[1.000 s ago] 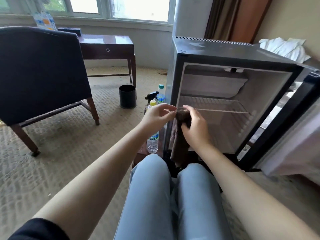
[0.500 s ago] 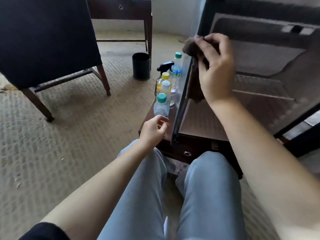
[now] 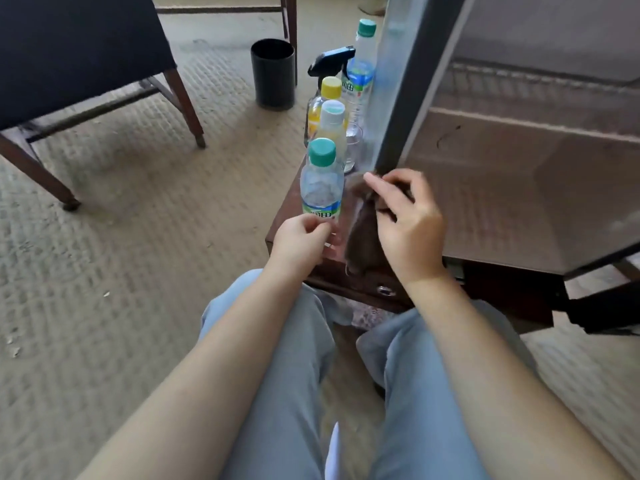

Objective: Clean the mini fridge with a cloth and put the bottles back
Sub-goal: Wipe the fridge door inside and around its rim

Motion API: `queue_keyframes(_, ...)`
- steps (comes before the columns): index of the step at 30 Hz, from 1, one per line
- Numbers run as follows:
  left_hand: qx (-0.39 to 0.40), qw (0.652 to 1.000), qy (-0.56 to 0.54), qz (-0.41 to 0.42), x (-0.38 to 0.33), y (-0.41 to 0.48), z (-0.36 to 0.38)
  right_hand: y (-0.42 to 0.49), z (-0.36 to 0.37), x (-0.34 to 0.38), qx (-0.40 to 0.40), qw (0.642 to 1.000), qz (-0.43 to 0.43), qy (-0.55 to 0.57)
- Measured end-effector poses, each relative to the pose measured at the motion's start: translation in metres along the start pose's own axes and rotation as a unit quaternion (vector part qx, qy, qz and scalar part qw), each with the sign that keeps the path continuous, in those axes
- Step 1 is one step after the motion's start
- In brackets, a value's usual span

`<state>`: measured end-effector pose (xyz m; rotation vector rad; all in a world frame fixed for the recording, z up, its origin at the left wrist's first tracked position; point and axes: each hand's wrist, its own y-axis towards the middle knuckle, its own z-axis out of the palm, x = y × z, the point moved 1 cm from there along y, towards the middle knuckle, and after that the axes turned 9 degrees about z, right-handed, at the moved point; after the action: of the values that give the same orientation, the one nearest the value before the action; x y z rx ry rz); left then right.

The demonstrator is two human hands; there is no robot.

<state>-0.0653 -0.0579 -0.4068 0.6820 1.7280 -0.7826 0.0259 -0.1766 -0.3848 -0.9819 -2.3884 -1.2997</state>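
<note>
While your left hand (image 3: 299,239) grips low the upright clear plastic bottle with green cap (image 3: 322,181) at the dark wooden counter's (image 3: 329,275) front edge, the open grey mini fridge (image 3: 502,202) lies to the right, past your right hand (image 3: 412,226), which holds the brown cloth (image 3: 363,237).

Fridge (image 3: 519,188) top cut off by frame; cloth (image 3: 363,237) partly hidden behind right hand (image 3: 412,226)
</note>
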Motion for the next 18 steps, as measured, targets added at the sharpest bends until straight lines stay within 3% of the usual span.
queue_keyframes(3,-0.001,1.0,-0.004,-0.014,0.0,0.001,-0.003,0.046,-0.037,0.016,-0.146,0.988,-0.049,0.018)
queue_keyframes(6,0.002,1.0,0.01,-0.013,-0.002,0.0,-0.004,0.062,-0.047,0.019,-0.188,0.98,-0.061,0.031)
queue_keyframes(10,0.001,1.0,0.014,-0.022,-0.003,-0.001,-0.006,0.017,-0.009,0.004,-0.116,0.993,-0.006,0.036)
queue_keyframes(15,-0.006,1.0,0.012,-0.027,-0.003,-0.004,-0.004,-0.061,0.055,-0.037,0.072,0.995,0.058,-0.037)
queue_keyframes(18,-0.008,0.999,0.013,-0.03,-0.003,-0.004,-0.004,-0.09,0.078,-0.05,0.11,0.986,0.088,-0.092)
